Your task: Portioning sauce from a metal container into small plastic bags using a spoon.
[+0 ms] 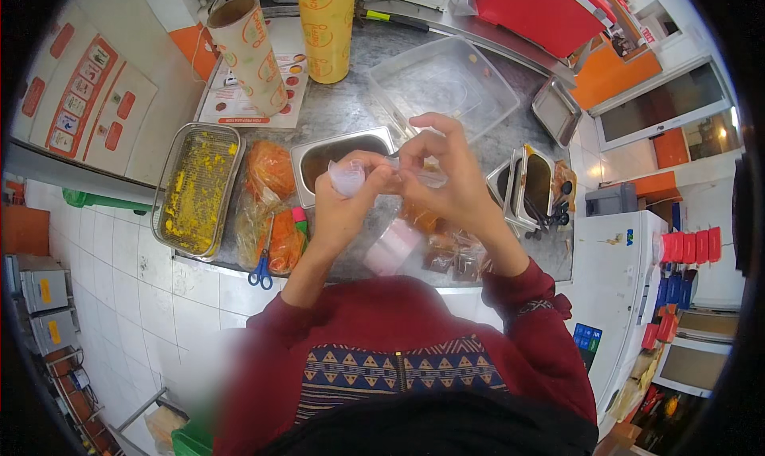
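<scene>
My left hand (pixel 349 202) is closed around a bunched piece of clear plastic film (pixel 346 180), possibly a small bag. With thumb and index finger, my right hand (pixel 445 169) pinches the other end of the plastic, its last fingers raised. Both sets of fingertips meet above the worktop. Behind my left hand stands a steel food pan (pixel 311 169), its inside dark and partly hidden. Below my hands are a blurred pinkish-white object (pixel 392 245) and several clear packets with brown contents (pixel 460 256).
On the left are a yellow-stained wire basket (pixel 200 187), orange food in plastic bags (pixel 269 172) and blue-handled scissors (pixel 261 270). Two printed rolls (pixel 248 55) (pixel 327 31) stand behind. A clear plastic tub (pixel 445 85) and steel pans of sauce (pixel 532 187) lie further right.
</scene>
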A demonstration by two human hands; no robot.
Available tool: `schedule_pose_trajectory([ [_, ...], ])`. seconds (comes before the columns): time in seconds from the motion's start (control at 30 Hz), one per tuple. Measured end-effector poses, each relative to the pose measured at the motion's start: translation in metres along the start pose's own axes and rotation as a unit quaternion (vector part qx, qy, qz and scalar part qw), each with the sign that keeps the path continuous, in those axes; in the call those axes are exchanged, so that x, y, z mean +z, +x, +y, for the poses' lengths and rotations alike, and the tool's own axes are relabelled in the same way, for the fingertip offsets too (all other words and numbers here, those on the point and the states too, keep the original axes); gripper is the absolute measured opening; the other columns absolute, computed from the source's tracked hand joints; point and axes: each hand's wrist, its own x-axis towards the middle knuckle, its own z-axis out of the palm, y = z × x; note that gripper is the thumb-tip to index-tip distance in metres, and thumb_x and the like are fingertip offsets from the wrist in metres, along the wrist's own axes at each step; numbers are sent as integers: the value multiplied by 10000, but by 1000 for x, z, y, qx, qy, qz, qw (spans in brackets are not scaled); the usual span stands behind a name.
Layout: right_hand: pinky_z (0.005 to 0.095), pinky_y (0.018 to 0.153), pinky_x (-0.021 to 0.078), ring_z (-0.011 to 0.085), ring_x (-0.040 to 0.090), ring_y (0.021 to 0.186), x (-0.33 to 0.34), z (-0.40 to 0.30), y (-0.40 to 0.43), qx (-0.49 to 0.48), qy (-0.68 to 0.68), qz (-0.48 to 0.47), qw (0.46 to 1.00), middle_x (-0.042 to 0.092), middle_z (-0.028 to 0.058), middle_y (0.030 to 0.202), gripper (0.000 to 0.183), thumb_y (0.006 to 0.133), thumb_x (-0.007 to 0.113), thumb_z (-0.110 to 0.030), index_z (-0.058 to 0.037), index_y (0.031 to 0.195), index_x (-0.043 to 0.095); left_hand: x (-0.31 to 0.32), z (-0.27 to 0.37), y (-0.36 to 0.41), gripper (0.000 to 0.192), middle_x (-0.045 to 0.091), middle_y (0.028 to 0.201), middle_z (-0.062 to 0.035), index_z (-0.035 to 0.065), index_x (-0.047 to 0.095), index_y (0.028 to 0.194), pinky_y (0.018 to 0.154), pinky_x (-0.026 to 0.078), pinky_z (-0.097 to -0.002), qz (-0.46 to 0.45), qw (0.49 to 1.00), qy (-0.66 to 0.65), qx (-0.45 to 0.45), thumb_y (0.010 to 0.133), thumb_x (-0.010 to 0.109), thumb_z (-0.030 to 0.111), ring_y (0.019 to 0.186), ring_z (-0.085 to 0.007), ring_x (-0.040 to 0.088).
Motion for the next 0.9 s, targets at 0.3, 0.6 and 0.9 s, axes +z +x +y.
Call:
schedule_pose_trajectory([
  [0.3, 309, 732, 466, 181, 561, 764, -9, 4, -14, 24, -23, -8, 999, 556, 63, 811, 529, 782, 638, 26, -4, 1227, 353, 8, -17, -2, 119, 596, 771, 34, 29, 634, 942, 594, 406, -174, -20, 1000, -13, 5, 893, 623, 136, 653, -32, 507],
  [0.6, 328, 735, 487, 229, 620, 787, -26, 32, -61, 93, -89, -50, 991, 606, 102, 855, 381, 781, 657, 6, -28, 1115, 478, -44, -47, 7, 211, 614, 832, -31, 49, 601, 1075, 596, 433, -201, 51, 974, -196, -101, 897, 608, 161, 632, -75, 518],
  [0.9, 349, 744, 481, 263, 616, 841, 5, 59, -71, 86, -262, 25, 961, 631, 115, 911, 274, 805, 682, -149, -19, 1029, 592, -38, -36, -7, 385, 580, 1068, -89, 26, 477, 1190, 894, 506, -342, 130, 951, -240, -143, 847, 649, 46, 924, -180, 586],
])
